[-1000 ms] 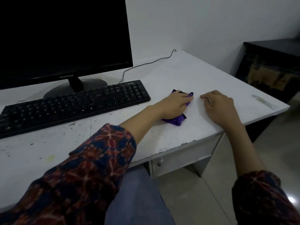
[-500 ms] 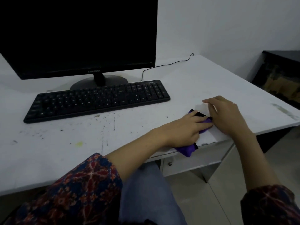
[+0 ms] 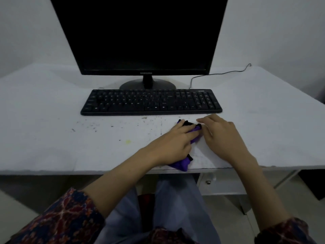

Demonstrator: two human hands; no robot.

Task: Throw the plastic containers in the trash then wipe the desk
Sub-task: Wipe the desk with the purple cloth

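White desk (image 3: 44,106) fills the view, dim light, a black monitor (image 3: 140,32) at the far edge with its keyboard (image 3: 151,102) just in front. No plastic containers anywhere in view, and no trash bin either — so by the look of it that part is done and we're into step 2, the wiping.

And the wipe is on. The left hand (image 3: 173,144) lies flat over a purple cloth (image 3: 182,163), fingers stretched forward and pressing it onto the desk near the front edge, right of centre; the cloth pokes out past the fingertips at the far end and bunches up under the wrist at the near end, right by the desk's lip. The right hand (image 3: 220,136) sits just beside it on the right, fingers loosely bent, fingertips touching the far end of the cloth — holding nothing that I can make out, more steadying than gripping.

What's left? Dark specks (image 3: 95,128) scattered in front of the keyboard and 1 small yellow spot (image 3: 127,142), all to the left of the cloth. Next move, I'd judge, calls for a firm sweep leftward across that patch — pressure down, cloth kept flat, and staying clear of the keyboard.
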